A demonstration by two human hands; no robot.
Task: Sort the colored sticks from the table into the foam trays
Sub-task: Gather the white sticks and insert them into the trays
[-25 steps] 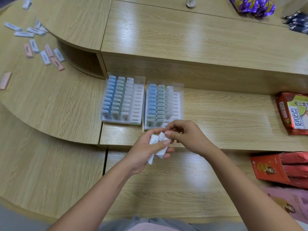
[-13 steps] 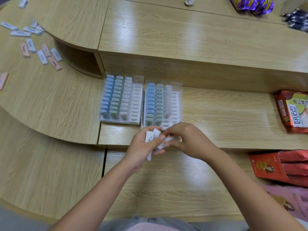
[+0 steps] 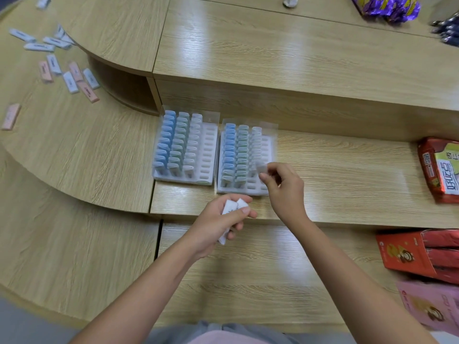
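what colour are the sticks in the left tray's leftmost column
Blue sticks, seen best in the head view.

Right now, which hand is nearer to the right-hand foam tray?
Right. The right hand, pinching a white stick, hovers over the near right corner of the right-hand foam tray; the left hand, gripping more white sticks, sits just in front of its near edge.
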